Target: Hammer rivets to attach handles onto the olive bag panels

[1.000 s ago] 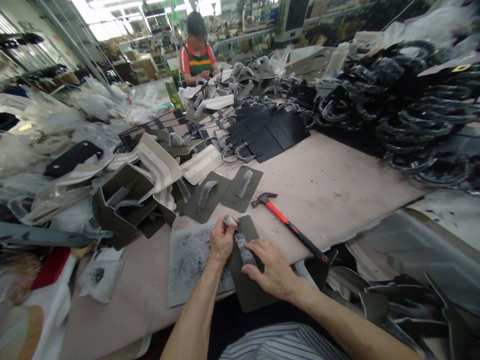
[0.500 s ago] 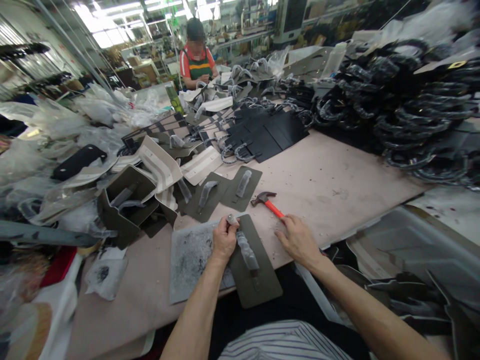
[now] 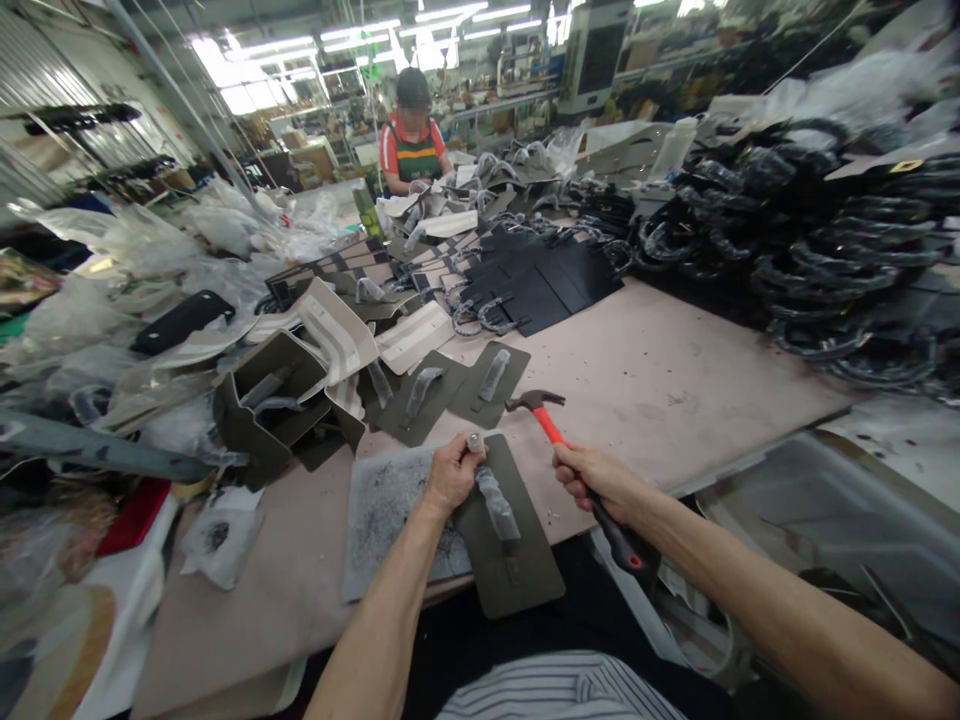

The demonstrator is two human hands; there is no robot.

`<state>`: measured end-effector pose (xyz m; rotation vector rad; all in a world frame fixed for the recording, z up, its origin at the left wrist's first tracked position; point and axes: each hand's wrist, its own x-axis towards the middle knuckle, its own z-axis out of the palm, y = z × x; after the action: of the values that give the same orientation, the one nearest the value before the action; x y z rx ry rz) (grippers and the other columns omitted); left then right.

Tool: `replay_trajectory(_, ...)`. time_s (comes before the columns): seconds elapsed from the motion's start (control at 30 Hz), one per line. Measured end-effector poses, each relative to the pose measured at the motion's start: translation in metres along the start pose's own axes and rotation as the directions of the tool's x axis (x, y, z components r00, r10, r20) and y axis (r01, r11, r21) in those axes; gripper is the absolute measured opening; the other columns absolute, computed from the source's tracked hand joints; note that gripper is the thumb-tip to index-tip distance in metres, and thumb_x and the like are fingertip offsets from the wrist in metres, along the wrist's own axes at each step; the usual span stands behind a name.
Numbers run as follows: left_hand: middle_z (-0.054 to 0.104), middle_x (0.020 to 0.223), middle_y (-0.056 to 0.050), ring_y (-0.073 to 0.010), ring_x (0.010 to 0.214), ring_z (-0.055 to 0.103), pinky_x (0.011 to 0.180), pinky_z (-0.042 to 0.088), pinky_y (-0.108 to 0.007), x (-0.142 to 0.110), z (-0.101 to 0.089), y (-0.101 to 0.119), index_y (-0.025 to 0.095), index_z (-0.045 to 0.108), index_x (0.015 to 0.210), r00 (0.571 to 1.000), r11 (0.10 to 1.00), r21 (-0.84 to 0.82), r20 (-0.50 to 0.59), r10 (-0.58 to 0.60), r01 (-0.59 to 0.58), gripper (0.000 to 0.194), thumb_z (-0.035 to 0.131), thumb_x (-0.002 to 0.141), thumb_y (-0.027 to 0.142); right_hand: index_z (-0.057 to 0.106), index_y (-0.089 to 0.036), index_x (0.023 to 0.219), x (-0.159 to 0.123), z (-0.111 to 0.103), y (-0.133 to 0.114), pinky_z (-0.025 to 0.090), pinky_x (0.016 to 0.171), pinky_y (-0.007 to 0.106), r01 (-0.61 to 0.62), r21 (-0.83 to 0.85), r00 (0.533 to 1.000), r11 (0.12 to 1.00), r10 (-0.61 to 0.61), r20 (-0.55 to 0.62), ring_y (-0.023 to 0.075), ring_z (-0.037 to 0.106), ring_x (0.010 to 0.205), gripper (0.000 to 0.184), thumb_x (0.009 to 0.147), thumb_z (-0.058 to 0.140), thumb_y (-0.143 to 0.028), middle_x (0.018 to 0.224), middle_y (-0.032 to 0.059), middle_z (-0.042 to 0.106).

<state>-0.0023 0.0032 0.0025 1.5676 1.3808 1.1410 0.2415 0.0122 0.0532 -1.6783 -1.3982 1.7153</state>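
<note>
My right hand (image 3: 596,478) is wrapped round the handle of a claw hammer (image 3: 550,425), its head raised to the left above the table. In my left hand (image 3: 452,472) a short metal punch (image 3: 475,442) is pinched upright. That hand is over the top end of an olive-grey panel (image 3: 532,560). A handle wrapped in clear plastic (image 3: 496,505) is on this panel. Under the panel's left part lies a grey, worn, pitted board (image 3: 386,515). What the punch's lower end touches is hidden by my fingers.
Similar olive panels with wrapped handles (image 3: 487,385) lie just beyond. Black panels (image 3: 544,275) and a tall heap of black wrapped handles (image 3: 817,230) are farther right. Plastic bags (image 3: 202,260) crowd the left. A co-worker (image 3: 415,140) sits across the table. A bin (image 3: 817,520) stands at lower right.
My right hand has closed round the hammer's handle and lifted it off the table. My left hand holds the punch in about the same place. The camera view has tilted slightly.
</note>
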Motion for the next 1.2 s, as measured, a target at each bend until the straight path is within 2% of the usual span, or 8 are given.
replay_trajectory(0.1,0.074,0.088,-0.002,-0.0183,0.082,0.068,0.079,0.051,-0.028,-0.005,0.002,0.000,0.022,0.069,0.093,0.999,0.997,0.066,-0.002,0.048,-0.047,0.015,0.055,0.086,0.021,0.045,-0.023,0.082,-0.026,0.000,-0.023,0.031,0.040,0.022,0.238,-0.084,0.957,0.968,-0.249,-0.147,0.0090,0.037,0.042,0.036,0.094,0.033,-0.055,0.060,-0.0058,0.043)
replay_trajectory(0.23,0.074,0.088,-0.003,-0.0188,0.082,0.068,0.077,0.051,-0.029,-0.008,0.002,-0.002,0.022,0.069,0.096,0.997,0.991,0.107,-0.010,0.081,-0.079,0.017,0.055,0.087,0.021,0.045,-0.023,0.077,-0.048,-0.005,-0.034,0.030,0.050,0.027,0.446,-0.576,0.771,0.686,-0.621,-0.143,0.0126,0.043,0.051,0.033,0.096,0.035,-0.047,0.060,-0.0004,0.051)
replay_trajectory(0.43,0.073,0.080,-0.004,-0.0187,0.075,0.067,0.072,0.052,-0.028,-0.007,0.001,-0.005,0.020,0.070,0.090,0.994,0.986,0.137,-0.037,0.098,-0.092,0.015,0.056,0.085,0.021,0.050,-0.022,0.079,-0.062,-0.011,-0.058,0.021,0.049,0.030,0.394,-0.820,0.804,0.415,-0.588,0.089,0.0118,0.040,0.048,0.027,0.097,0.042,-0.041,0.060,0.0007,0.054)
replay_trajectory(0.63,0.074,0.088,-0.004,-0.0188,0.081,0.067,0.076,0.052,-0.029,-0.007,0.003,-0.005,0.021,0.070,0.092,0.993,0.991,0.079,-0.031,0.112,-0.110,0.015,0.055,0.087,0.022,0.045,-0.025,0.088,-0.081,-0.005,-0.095,0.032,0.050,0.028,0.571,-0.577,0.428,0.584,-0.812,-0.398,0.0138,0.045,0.050,0.028,0.100,0.031,-0.046,0.062,-0.0005,0.051)
replay_trajectory(0.67,0.074,0.088,-0.004,-0.0188,0.081,0.067,0.077,0.052,-0.029,-0.007,0.003,-0.005,0.021,0.070,0.092,0.994,0.992,0.077,-0.031,0.100,-0.098,0.015,0.055,0.087,0.022,0.045,-0.024,0.088,-0.078,-0.002,-0.088,0.032,0.050,0.028,0.558,-0.591,0.448,0.582,-0.811,-0.376,0.0141,0.045,0.050,0.029,0.100,0.031,-0.046,0.062,0.0002,0.051)
replay_trajectory(0.83,0.071,0.078,-0.002,-0.0179,0.074,0.065,0.071,0.049,-0.027,-0.007,0.002,-0.004,0.021,0.070,0.089,0.999,0.993,0.113,-0.004,0.040,-0.039,0.013,0.058,0.084,0.021,0.049,-0.021,0.081,-0.051,-0.002,-0.037,0.021,0.049,0.030,0.320,-0.851,0.866,0.417,-0.493,0.084,0.0134,0.043,0.046,0.026,0.097,0.041,-0.040,0.059,0.0029,0.056)
replay_trajectory(1.1,0.074,0.091,-0.003,-0.0193,0.085,0.068,0.080,0.051,-0.028,-0.007,0.003,-0.005,0.022,0.070,0.095,0.999,0.998,0.051,-0.020,0.028,-0.027,0.015,0.059,0.085,0.022,0.052,-0.020,0.084,-0.007,-0.019,0.012,0.032,0.058,0.027,0.167,-0.797,0.954,0.580,-0.298,-0.017,0.0163,0.054,0.059,0.034,0.102,0.030,-0.040,0.066,0.0027,0.059)
replay_trajectory(1.2,0.074,0.091,-0.003,-0.0188,0.086,0.068,0.080,0.051,-0.028,-0.007,0.002,-0.008,0.020,0.069,0.096,0.999,0.998,0.044,-0.012,0.047,-0.046,0.015,0.060,0.084,0.022,0.056,-0.015,0.102,0.005,-0.010,0.027,0.041,0.068,0.031,0.109,-0.857,0.918,0.504,-0.382,-0.108,0.0224,0.060,0.079,0.028,0.099,0.039,-0.037,0.089,0.0114,0.064)
